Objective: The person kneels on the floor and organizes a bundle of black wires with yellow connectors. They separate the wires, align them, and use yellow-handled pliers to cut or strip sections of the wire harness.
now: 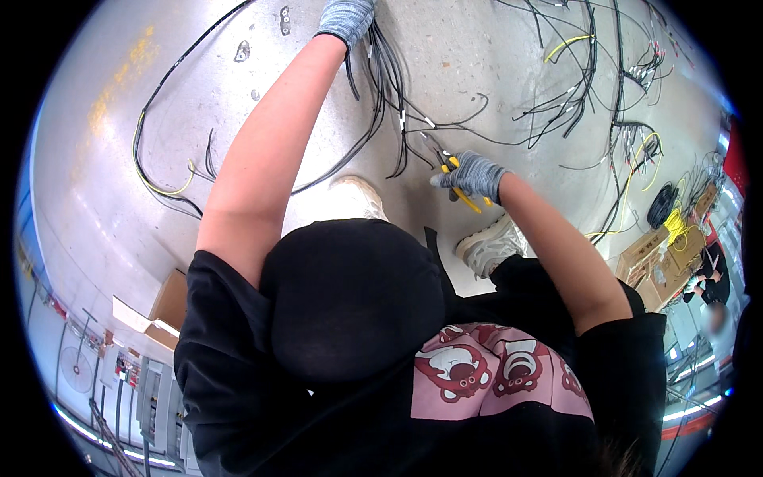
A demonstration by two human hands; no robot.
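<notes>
My left hand (346, 19), in a grey knitted glove, reaches to the upper edge, which cuts off its fingertips. It is closed around a bundle of black cables (383, 67) that fans out from beside it over the floor. White labels show on some of the strands. Lower and to the right, my right hand (477, 176), gloved alike, grips a pair of pliers (467, 200) with yellow and black handles. The pliers' metal jaws point up and left, close to the loose cable ends; whether they touch a strand I cannot tell.
More branched black cables (616, 95) lie at the right, with yellow strands among them. One long cable (141, 127) curves across the left. Cardboard boxes (648, 258) and a yellow cable coil (675, 228) stand far right, near another person (710, 274). My shoes (493, 245) are close below the pliers.
</notes>
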